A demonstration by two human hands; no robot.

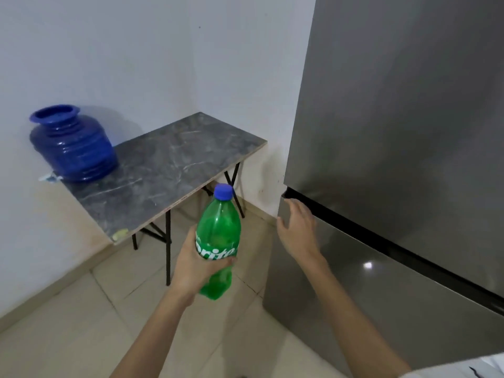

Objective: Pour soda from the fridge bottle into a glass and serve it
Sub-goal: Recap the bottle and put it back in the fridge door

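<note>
A green plastic soda bottle (218, 227) with a blue cap and a green-and-white label is upright in my left hand (191, 266), which wraps around its middle. The bottle hangs over the floor, just in front of the table's near corner. My right hand (297, 227) is open with fingers spread, at the left edge of the grey fridge (395, 132), by the dark gap between its upper and lower doors. Both fridge doors look closed. No glass is in view.
A small folding table (177, 165) with a dark marble-look top and black legs stands in the corner against the white walls. A blue ribbed water pot (73, 145) with a tap sits on its left end. Beige floor tiles lie below.
</note>
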